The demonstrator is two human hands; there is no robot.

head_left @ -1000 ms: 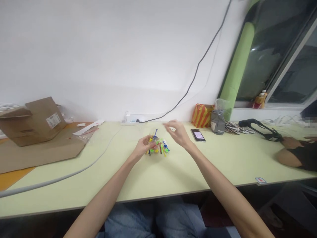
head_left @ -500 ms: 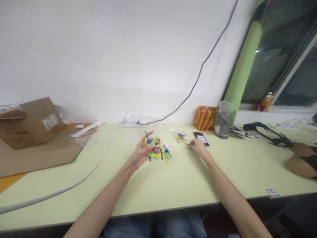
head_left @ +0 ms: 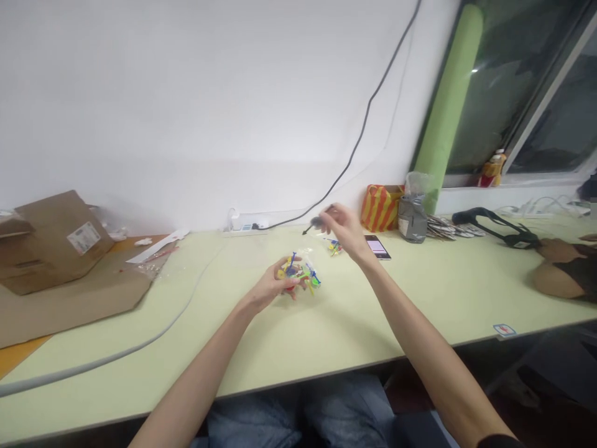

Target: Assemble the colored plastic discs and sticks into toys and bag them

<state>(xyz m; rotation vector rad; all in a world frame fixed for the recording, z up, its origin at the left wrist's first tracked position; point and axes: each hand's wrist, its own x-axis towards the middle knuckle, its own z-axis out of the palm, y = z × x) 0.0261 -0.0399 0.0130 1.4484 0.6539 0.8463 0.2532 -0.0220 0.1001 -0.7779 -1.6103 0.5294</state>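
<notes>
1. One small clear plastic packet (head_left: 334, 250) lies just left of the flat phone with a lit screen (head_left: 379, 247), partly behind the right wrist, with blue, yellow and red bits inside.
2. Behind the phone stand a red-and-yellow striped bag (head_left: 379, 210) and, to its right, a grey plastic pouch (head_left: 413, 219); I can't see into either. Far to the phone's left sits an opened brown cardboard box (head_left: 51, 246), its contents hidden from here.
3. The bundle of small coloured plastic pieces (head_left: 293, 272) is left of the phone and nearer the person: yellow discs, a blue rod poking up, green and red bits, with a clear, filmy glint about them. Its lower parts blur together.
4. The left hand (head_left: 269, 286) reaches in from the near left of the phone, fingers curled round the bundle, thumb across its front.
5. The right hand (head_left: 344, 227) is raised left of the phone, wrist bent, fingertips pinched on a thin black plastic stick (head_left: 305, 232) whose flared tip points down and left, towards the bundle; the part nearest the fingers is smeared by blur.
</notes>
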